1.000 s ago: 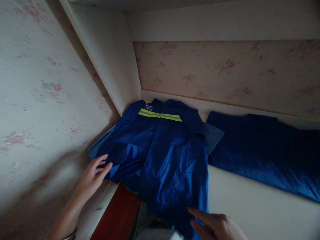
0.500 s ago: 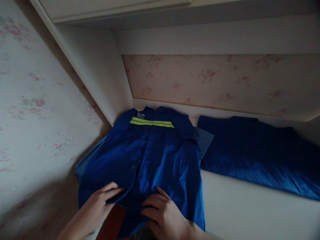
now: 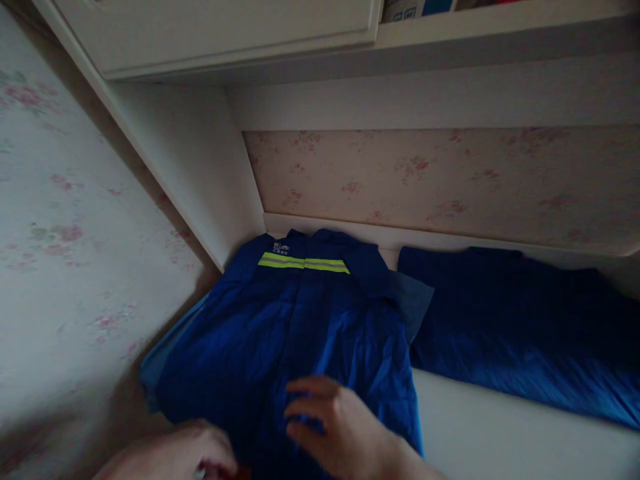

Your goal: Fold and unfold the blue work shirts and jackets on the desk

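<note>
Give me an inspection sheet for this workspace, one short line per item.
Surface: pale top, partly covered by cloth.
Work items: blue jacket, spread out, with a yellow-green striped band and white print at the chest.
Clutter: dark blue cloth to the jacket's right; printed packaging overhead, cut off by the frame.
Hands: left hand blurred near the jacket's lower part, grip unclear; right hand over the jacket, fingers apart, contact unclear.
Cables: nothing seen.
Surroundings: floral wallpaper; pale cabinet above.

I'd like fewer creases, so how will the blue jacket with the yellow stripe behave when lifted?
The jacket would probably sag, since it shows soft wrinkles. It seems unlikely to roll, being spread out fairly flat.
</note>
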A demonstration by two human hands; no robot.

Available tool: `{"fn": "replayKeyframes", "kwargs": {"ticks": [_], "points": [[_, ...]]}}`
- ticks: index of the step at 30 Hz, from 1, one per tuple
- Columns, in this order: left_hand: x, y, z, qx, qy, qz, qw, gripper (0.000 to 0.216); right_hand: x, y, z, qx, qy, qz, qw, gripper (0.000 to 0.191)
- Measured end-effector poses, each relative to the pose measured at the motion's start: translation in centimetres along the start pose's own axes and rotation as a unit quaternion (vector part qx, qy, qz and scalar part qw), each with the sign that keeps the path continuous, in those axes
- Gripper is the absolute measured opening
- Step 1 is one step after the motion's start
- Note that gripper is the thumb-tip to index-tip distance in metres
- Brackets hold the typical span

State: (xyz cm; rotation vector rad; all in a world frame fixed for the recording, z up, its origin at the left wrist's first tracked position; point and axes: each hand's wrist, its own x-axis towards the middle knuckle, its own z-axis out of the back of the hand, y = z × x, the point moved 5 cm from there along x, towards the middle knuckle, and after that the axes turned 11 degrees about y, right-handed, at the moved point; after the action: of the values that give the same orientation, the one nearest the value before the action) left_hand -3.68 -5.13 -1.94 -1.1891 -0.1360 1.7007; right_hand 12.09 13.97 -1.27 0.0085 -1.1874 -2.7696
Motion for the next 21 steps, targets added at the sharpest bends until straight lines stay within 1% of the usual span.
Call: {"fn": "replayKeyframes", "kwargs": {"ticks": [1,2,3,4,5,6,7,8,9,11,13,14,15,16,17,18,19,20,21], "points": [[0.7,0.0,2.1,-0.004,-0.012,-0.003,1.000,0.029,0.4,-1.6,2.7,-0.037,-0.051,-0.063,0.996,0.026],[1.7,0.0,4.6,-0.004,-0.045,-0.005,0.999,0.033,0.7,-3.5,5.2,-0.090,-0.093,-0.125,0.984,0.026],[3.0,0.1,7.4,0.005,-0.099,0.000,0.995,0.037,1.0,-5.6,7.5,-0.142,-0.123,-0.184,0.965,0.025],[4.3,0.1,10.3,0.022,-0.174,0.007,0.984,0.040,1.2,-7.9,9.3,-0.184,-0.130,-0.241,0.944,0.025],[5.7,0.1,13.2,0.072,-0.260,0.026,0.963,0.042,1.3,-10.4,10.6,-0.214,-0.124,-0.293,0.924,0.026],[7.2,0.0,15.7,0.127,-0.331,0.052,0.934,0.042,1.3,-12.8,11.5,-0.234,-0.113,-0.338,0.905,0.028],[8.8,-0.1,17.8,0.159,-0.375,0.069,0.910,0.043,1.1,-15.0,12.2,-0.242,-0.100,-0.373,0.890,0.031],[10.2,-0.1,19.5,0.190,-0.409,0.088,0.888,0.043,0.8,-16.8,12.8,-0.238,-0.098,-0.394,0.882,0.034],[11.6,0.0,20.9,0.208,-0.428,0.105,0.873,0.044,0.3,-18.2,13.3,-0.224,-0.107,-0.405,0.880,0.038],[13.7,0.3,23.0,0.231,-0.445,0.137,0.854,0.049,-1.0,-19.8,14.6,-0.187,-0.145,-0.405,0.883,0.041],[14.8,1.0,24.3,0.250,-0.446,0.173,0.842,0.053,-2.8,-20.3,16.2,-0.166,-0.191,-0.410,0.876,0.043],[15.2,1.4,24.8,0.255,-0.440,0.191,0.840,0.052,-4.0,-20.3,17.1,-0.151,-0.230,-0.421,0.864,0.044],[15.3,1.8,25.2,0.258,-0.430,0.207,0.840,0.050,-5.6,-20.3,18.0,-0.119,-0.285,-0.433,0.847,0.046],[15.4,2.1,25.6,0.260,-0.420,0.220,0.841,0.047,-7.3,-20.3,18.6,-0.058,-0.352,-0.439,0.825,0.047],[15.2,2.4,26.0,0.261,-0.411,0.232,0.842,0.045,-9.1,-20.5,18.8,0.030,-0.417,-0.435,0.797,0.047],[14.9,2.6,26.5,0.262,-0.406,0.243,0.841,0.045,-10.9,-20.9,18.7,0.133,-0.466,-0.424,0.765,0.049],[14.3,2.7,26.9,0.264,-0.405,0.254,0.838,0.045,-12.3,-21.3,18.2,0.232,-0.489,-0.411,0.734,0.054],[13.7,2.7,27.4,0.266,-0.408,0.265,0.832,0.046,-13.6,-21.6,17.7,0.301,-0.484,-0.408,0.713,0.061],[12.9,2.6,28.0,0.267,-0.411,0.278,0.826,0.048,-14.7,-21.8,17.3,0.329,-0.468,-0.423,0.703,0.065]]}}
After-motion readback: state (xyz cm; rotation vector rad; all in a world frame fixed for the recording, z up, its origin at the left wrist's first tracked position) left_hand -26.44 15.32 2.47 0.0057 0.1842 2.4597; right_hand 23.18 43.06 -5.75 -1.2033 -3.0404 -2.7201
